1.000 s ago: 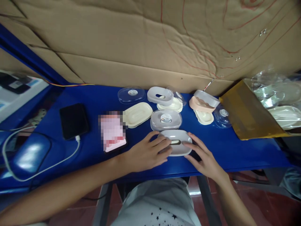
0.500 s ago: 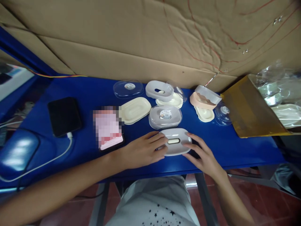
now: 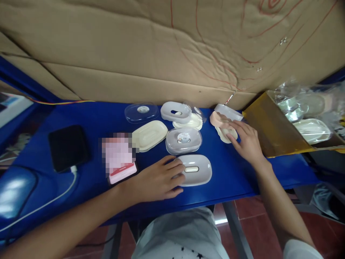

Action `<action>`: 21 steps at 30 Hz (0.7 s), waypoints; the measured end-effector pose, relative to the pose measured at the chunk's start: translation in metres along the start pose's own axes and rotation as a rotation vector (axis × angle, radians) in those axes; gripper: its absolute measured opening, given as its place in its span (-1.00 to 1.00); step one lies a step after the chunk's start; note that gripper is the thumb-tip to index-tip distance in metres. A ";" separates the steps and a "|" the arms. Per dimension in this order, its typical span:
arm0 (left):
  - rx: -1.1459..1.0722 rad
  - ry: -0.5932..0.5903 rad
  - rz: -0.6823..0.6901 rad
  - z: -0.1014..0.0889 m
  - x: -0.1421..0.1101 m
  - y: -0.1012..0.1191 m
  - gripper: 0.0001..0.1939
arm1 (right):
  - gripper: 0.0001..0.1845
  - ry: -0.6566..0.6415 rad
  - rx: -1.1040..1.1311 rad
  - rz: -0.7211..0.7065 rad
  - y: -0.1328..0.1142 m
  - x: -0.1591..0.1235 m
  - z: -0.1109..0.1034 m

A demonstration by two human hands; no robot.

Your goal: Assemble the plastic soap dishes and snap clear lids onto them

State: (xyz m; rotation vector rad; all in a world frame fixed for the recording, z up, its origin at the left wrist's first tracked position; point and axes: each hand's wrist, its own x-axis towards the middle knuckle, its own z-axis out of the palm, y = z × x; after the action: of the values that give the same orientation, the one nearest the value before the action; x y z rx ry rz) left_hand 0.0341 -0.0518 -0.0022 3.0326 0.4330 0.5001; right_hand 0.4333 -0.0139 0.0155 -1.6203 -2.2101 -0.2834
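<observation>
A light grey oval soap dish (image 3: 203, 172) with a slot in its middle lies near the table's front edge. The fingers of my left hand (image 3: 164, 178) rest spread over its left end, the thumb apart on the near side. My right hand (image 3: 246, 144) is over the right group of parts, fingers stretched and thumb apart. Its fingertips are at a peach-coloured wavy soap dish part (image 3: 217, 119) and a cream base (image 3: 224, 133); whether they touch is unclear. Behind the grey dish sits another grey soap dish (image 3: 172, 145) under a clear labelled lid.
Further back lie a clear lid (image 3: 134, 113), a cream oval tray (image 3: 149, 135) and a white slotted dish (image 3: 168, 108). A cardboard box (image 3: 265, 124) with plastic-wrapped pieces stands right. A black device (image 3: 67, 147) with a white cable and a blurred pink item (image 3: 118, 154) are left.
My right hand has left the grey soap dish and moved right and away from me to the peach and cream parts. My left hand stays at the grey dish. The view has shifted slightly.
</observation>
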 end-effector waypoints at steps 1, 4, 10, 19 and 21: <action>0.001 0.012 0.001 -0.001 -0.001 0.000 -0.71 | -0.49 0.004 -0.033 -0.012 0.006 0.011 0.004; -0.002 0.047 0.003 -0.002 -0.002 -0.001 -0.64 | -0.51 0.018 -0.059 -0.060 0.012 0.028 0.017; 0.005 0.057 0.001 -0.001 -0.003 -0.002 -0.70 | -0.55 0.038 -0.035 -0.099 0.007 0.022 0.037; -0.017 0.118 -0.011 0.000 -0.004 -0.004 -0.57 | -0.63 0.099 0.147 -0.194 -0.051 -0.015 -0.009; -0.042 0.174 -0.021 -0.001 -0.006 -0.007 -0.39 | -0.45 0.081 0.215 -0.268 -0.085 -0.033 -0.024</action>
State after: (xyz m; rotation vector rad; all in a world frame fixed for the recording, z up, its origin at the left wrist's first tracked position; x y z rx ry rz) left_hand 0.0262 -0.0470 -0.0033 2.9529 0.4556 0.7652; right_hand 0.3657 -0.0782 0.0289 -1.1827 -2.3055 -0.1728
